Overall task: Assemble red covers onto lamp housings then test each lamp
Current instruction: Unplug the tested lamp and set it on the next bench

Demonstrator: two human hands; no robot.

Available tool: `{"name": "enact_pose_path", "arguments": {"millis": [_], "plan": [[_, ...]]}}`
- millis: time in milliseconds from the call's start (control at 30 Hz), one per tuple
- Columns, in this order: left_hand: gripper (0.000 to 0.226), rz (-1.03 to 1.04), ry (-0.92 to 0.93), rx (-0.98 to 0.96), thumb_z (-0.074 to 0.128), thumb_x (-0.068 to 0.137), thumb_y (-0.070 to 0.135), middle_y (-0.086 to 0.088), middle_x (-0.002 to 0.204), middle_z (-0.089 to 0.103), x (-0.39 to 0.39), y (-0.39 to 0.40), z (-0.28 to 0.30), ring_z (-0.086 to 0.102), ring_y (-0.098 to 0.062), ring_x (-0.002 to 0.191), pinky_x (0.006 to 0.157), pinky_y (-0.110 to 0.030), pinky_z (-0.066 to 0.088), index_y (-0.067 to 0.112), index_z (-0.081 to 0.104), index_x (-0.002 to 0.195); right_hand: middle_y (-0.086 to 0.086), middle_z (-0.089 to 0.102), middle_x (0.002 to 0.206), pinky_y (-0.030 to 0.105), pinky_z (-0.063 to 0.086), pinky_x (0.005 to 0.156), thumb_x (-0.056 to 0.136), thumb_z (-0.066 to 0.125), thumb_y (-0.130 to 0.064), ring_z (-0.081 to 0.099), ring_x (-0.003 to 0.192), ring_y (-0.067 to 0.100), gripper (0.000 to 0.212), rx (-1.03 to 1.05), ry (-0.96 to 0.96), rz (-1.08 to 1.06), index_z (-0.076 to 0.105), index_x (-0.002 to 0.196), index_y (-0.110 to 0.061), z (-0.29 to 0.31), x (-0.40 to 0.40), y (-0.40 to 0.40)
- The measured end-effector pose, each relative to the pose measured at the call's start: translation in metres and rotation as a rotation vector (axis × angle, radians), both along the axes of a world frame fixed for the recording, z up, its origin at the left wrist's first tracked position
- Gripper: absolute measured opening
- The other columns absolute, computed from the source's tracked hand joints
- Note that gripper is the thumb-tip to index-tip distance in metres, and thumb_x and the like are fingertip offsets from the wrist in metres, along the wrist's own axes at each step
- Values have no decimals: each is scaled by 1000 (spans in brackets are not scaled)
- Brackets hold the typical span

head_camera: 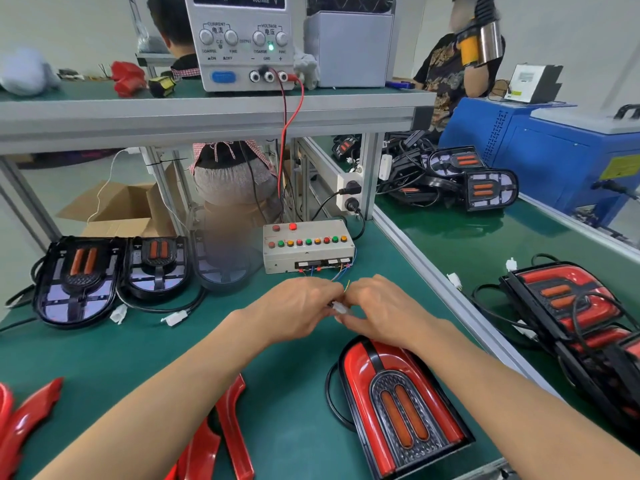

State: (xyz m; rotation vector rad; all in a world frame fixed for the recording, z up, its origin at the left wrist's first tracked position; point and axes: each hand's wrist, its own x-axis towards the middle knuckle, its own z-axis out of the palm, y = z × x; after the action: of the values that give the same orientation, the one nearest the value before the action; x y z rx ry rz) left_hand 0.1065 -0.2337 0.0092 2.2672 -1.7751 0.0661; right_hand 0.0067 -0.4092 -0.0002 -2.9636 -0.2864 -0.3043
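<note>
Head view: test box beyond both hands, uncovered housings left.

The white connector is mostly hidden between both hands' fingertips. A blurred patch covers the third lamp housing at the counter's far edge. The red covers run off the bottom edge; the power supply's display is cut off above.

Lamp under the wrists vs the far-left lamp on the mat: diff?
The near lamp wears a red cover; the far-left lamp is bare, its pale reflector showing. The near lamp lies by both hands, which pinch a white connector; the far-left lamp's plug lies loose. Both have twin orange bars.
</note>
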Motion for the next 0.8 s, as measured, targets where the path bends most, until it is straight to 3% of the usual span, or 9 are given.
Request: {"name": "enact_pose_path", "arguments": {"millis": [167,267,433,567,667,733,800], "plan": [[11,-19,-125,77,52,102,15,-4,103,59,5,3,5,57,-26,96,76,-28,35,12,55,112,1,69,89,35,41,84,93,59,-31,62,87,25,22,-52,37,24,71,90,-12,0,5,0],[18,70,-161,127,50,104,24,-4,108,62,7,9,8,59,-28,99,76,-32,40,14,50,119,0,71,90,39,46,86,91,61,-34,63,84,25,22,-3,84,-35,71,88,-15,-1,5,-3],[27,146,-230,219,55,99,19,-1,115,64,7,15,5,61,-29,104,85,-41,46,19,49,125,-5,71,104,39,51,90,94,65,-51,64,96,13,32,266,224,-176,74,113,-27,-3,-3,-13],[25,188,-188,353,56,97,23,2,116,64,3,26,-7,61,-28,107,90,-40,46,22,51,121,-11,69,117,22,43,91,101,56,-46,62,106,7,37,373,210,-361,69,129,-26,-11,-38,-35],[29,155,-172,356,57,96,33,2,118,63,-3,31,-17,58,-24,113,99,-38,41,22,54,122,-17,74,102,22,47,82,101,52,-50,68,96,3,33,455,273,-499,75,110,-28,-25,-78,-46],[31,149,-213,357,55,97,38,2,122,62,-6,31,-22,55,-22,118,108,-38,36,23,55,124,-12,76,82,24,52,70,97,53,-57,71,75,4,38,676,355,-553,75,91,-28,-30,-105,-47],[32,163,-232,373,51,100,42,2,126,60,-8,32,-24,53,-22,124,117,-41,28,24,57,127,-4,79,85,31,56,68,88,53,-65,74,73,15,49,893,492,-573,75,88,-21,-31,-126,-44]]}}
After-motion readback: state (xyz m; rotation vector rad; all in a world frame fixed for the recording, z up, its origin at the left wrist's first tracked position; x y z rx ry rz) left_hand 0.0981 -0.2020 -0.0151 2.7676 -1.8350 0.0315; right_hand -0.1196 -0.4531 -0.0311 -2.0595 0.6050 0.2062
